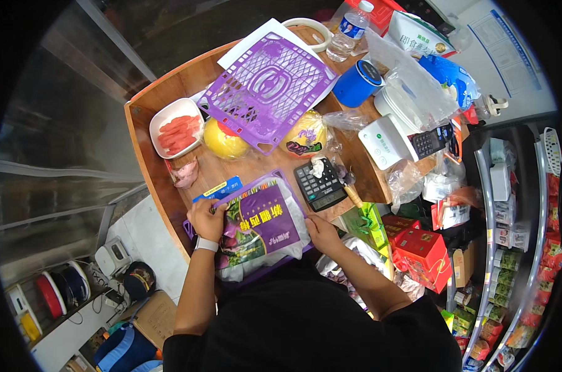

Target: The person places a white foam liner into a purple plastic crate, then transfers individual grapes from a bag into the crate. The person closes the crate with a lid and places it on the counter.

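Observation:
A purple plastic basket (305, 200) rests at the near edge of the wooden counter, against my body. White plastic lining and a printed purple and green sheet (262, 223) fill its top. My left hand (207, 221), with a white band at the wrist, grips the basket's left rim. On the right rim, the fingers of my right hand (322, 232) are closed. Just beyond the basket lie a blue box (222, 187) and a black calculator (320, 183) with a crumpled white tissue on it.
An upturned purple crate lid or basket (267, 88) lies across the counter (169, 79), over wrapped yellow fruit (224, 139). Left of it is a white bowl of red fruit pieces (176, 128). A blue canister (357, 83) and water bottle (349, 32) stand behind; red boxes (420, 253) sit lower right.

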The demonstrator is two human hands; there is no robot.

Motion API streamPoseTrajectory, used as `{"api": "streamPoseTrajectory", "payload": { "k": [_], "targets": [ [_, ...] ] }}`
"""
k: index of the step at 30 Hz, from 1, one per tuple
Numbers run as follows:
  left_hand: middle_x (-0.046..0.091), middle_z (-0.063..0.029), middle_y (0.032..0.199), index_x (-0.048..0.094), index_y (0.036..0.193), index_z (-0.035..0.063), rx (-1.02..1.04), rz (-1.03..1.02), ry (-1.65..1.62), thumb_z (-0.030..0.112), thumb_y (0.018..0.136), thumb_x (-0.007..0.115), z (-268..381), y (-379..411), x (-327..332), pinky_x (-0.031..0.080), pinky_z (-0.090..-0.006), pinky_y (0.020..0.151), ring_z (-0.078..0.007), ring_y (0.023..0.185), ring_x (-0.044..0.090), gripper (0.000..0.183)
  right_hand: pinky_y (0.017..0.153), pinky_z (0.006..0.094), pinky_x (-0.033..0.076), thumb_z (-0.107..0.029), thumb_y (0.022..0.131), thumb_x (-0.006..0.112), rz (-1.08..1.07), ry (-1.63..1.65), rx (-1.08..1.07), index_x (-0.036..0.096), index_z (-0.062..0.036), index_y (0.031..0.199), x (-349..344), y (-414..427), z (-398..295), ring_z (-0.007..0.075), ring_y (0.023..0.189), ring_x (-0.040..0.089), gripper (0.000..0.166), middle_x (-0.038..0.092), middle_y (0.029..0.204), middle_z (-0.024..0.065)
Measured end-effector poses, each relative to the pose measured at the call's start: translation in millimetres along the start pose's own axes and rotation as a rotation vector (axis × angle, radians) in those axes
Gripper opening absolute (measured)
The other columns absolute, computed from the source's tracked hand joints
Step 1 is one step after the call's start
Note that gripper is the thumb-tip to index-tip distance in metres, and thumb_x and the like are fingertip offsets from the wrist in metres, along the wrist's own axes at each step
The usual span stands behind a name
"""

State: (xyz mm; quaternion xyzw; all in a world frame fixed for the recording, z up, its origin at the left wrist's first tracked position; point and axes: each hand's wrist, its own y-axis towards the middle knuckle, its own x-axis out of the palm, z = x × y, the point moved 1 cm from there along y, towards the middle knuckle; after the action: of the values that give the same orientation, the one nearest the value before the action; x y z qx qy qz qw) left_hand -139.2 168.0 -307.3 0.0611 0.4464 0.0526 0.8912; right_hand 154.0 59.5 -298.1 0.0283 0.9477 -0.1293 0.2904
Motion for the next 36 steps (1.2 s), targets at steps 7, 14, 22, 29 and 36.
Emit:
{"api": "streamPoseTrajectory", "payload": {
  "k": [7, 14, 22, 29, 36],
  "targets": [
    [0.060, -0.0074, 0.097, 0.065, 0.095, 0.0105, 0.062, -0.065, 0.111, 0.024, 0.070, 0.073, 4.6, 22.2, 7.5, 0.033, -0.0469, 0.092, -0.0277, 0.100, 0.052, 0.029, 0.071, 0.0483, 0.048, -0.024, 0.088, 0.049, -0.036, -0.346, 0.016, 0.065, 0.0004, 0.089, -16.3, 54.0, -21.3, 0.0434, 0.076, 0.060, 0.029, 0.063, 0.081, 0.0237],
    [0.026, -0.0150, 0.148, 0.040, 0.138, 0.0266, 0.521, -0.516, 0.175, 0.048, 0.076, 0.064, 97.9, -47.1, 2.1, 0.016, -0.0681, 0.101, -0.0376, 0.136, 0.022, 0.070, 0.063, 0.0335, 0.050, -0.029, 0.090, 0.055, 0.054, 0.396, 0.328, 0.058, 0.0003, 0.096, -10.9, 204.7, -79.5, 0.0222, 0.073, 0.061, 0.031, 0.063, 0.085, 0.0124],
    [0.024, -0.0157, 0.148, 0.037, 0.140, 0.0273, 0.453, -0.419, 0.238, 0.052, 0.078, 0.060, 91.7, -66.0, 34.7, 0.017, -0.0700, 0.099, -0.0386, 0.136, 0.022, 0.070, 0.063, 0.0286, 0.052, -0.011, 0.090, 0.057, -0.148, 1.189, 0.190, 0.055, -0.0129, 0.104, -22.5, 198.1, -145.9, 0.0137, 0.070, 0.058, 0.014, 0.062, 0.090, 0.0022],
    [0.053, -0.0209, 0.119, 0.051, 0.124, 0.0061, 0.294, -0.479, -0.235, 0.019, 0.081, 0.062, 74.1, -61.3, -44.5, 0.034, -0.0497, 0.100, -0.0402, 0.116, 0.045, 0.047, 0.070, 0.0334, 0.056, -0.003, 0.085, 0.060, -0.360, 1.226, 0.302, 0.050, -0.0072, 0.113, -22.0, 56.1, -153.3, 0.0178, 0.085, 0.064, 0.029, 0.063, 0.101, 0.0072],
    [0.051, -0.0166, 0.125, 0.043, 0.127, -0.0022, -0.455, 0.334, -0.944, 0.007, 0.095, 0.038, -6.4, -67.6, -127.6, 0.041, -0.0354, 0.096, -0.0231, 0.113, 0.052, 0.034, 0.083, 0.0297, 0.050, -0.008, 0.087, 0.062, -0.648, 1.243, 0.566, 0.062, -0.0117, 0.090, 55.4, -56.6, -88.3, 0.0129, 0.090, 0.060, 0.005, 0.064, 0.092, 0.0000]
  ]
}}
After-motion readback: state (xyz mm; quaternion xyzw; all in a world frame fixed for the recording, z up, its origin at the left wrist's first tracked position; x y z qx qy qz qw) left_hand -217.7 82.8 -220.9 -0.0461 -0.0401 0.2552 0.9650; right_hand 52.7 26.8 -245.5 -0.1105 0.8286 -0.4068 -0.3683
